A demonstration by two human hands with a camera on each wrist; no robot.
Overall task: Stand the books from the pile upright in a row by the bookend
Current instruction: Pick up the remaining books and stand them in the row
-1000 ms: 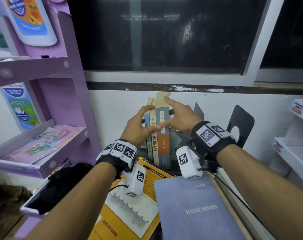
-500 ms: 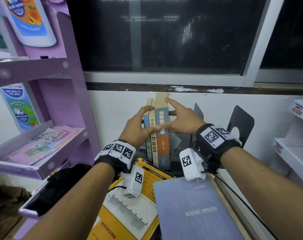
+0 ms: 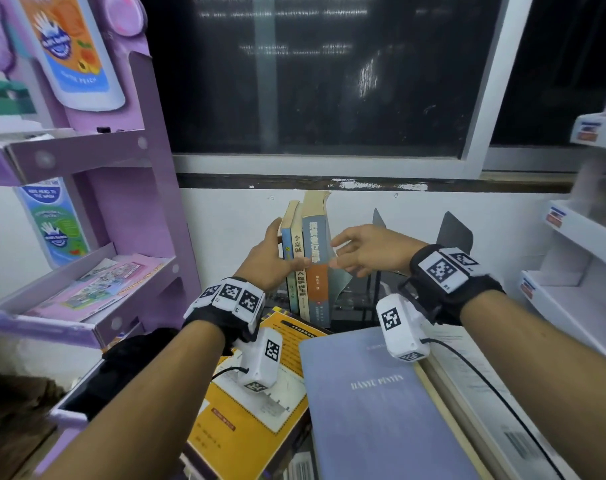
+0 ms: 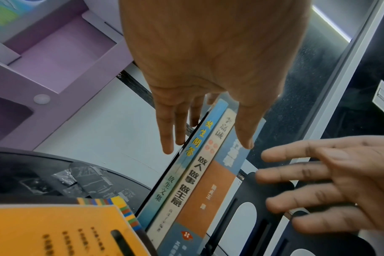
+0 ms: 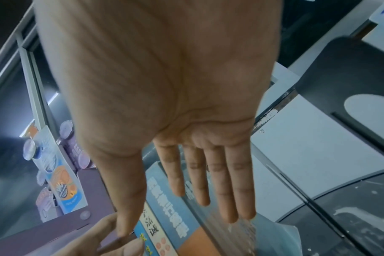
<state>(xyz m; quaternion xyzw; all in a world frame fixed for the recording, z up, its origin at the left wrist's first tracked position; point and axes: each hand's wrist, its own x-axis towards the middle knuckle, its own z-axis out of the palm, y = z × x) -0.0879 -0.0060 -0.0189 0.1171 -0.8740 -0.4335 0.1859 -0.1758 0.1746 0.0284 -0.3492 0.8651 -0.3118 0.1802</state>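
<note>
Three books stand upright against the wall: a thin blue book [image 3: 287, 244], a cream book [image 3: 298, 251] and a thick blue-and-orange book [image 3: 317, 251]. My left hand [image 3: 281, 247] steadies them, straight fingers [image 4: 167, 138] along the thin book's left cover and the thumb laid across the spines. My right hand [image 3: 350, 251] hovers just right of the thick book, fingers spread, holding nothing. Black bookends [image 3: 455, 233] stand to the right of the row. The pile lies in front: a yellow book [image 3: 246, 420] and a grey-blue book [image 3: 374, 403].
A purple display shelf [image 3: 128, 202] stands close on the left and a white shelf [image 3: 571, 237] on the right. The white wall and a dark window are right behind the books. A black bag [image 3: 128, 362] lies at the lower left.
My right hand has come off the thick book and drawn back to the right with its fingers spread. The left hand stays on the three upright books.
</note>
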